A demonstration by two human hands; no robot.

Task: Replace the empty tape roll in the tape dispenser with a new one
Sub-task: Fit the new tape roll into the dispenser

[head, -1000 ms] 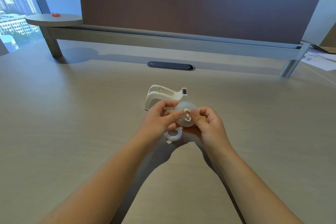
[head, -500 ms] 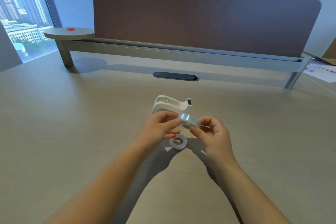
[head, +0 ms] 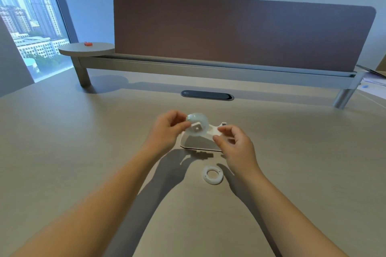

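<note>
Tape: one full roll, one empty core and one dispenser on a pale bench, a brown divider at 12 o'clock, a window at 10. Left hand pinches the roll over the dispenser; right hand, at 3 o'clock of it, is half-curled, holding nothing clear; core lies at 6.

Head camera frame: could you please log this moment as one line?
left hand: holds clear tape roll on white hub | right hand: open | white plastic dispenser: unloaded | empty white core ring: on desk
</note>
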